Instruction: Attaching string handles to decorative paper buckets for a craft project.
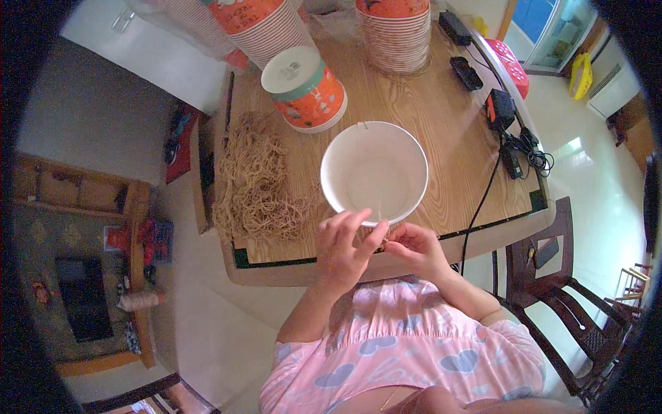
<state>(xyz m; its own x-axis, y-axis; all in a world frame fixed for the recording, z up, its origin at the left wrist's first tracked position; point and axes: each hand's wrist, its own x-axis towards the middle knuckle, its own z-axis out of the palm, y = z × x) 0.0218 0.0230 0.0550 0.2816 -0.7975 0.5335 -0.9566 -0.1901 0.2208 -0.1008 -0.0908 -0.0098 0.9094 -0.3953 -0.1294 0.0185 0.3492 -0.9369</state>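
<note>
A white-lined paper bucket [364,176] stands mouth up near the table's front edge. A short loop of twine [363,125] sits at its far rim. At the near rim, my left hand [339,248] has its thumb and fingertips about a thin strand of twine [383,233]; its other fingers are raised. My right hand [419,251] is closed in a pinch on the same strand, just outside the rim. The fingertips partly hide the strand. Left of the bucket lies a loose, tangled heap of brown twine [256,183].
An upturned orange and green paper bucket [312,99] stands beyond the heap. Stacked buckets [393,38] rise at the back. Black adapters and cables [514,141] lie along the right side, one cable hanging over the front edge. A dark wooden chair [545,276] is at the right.
</note>
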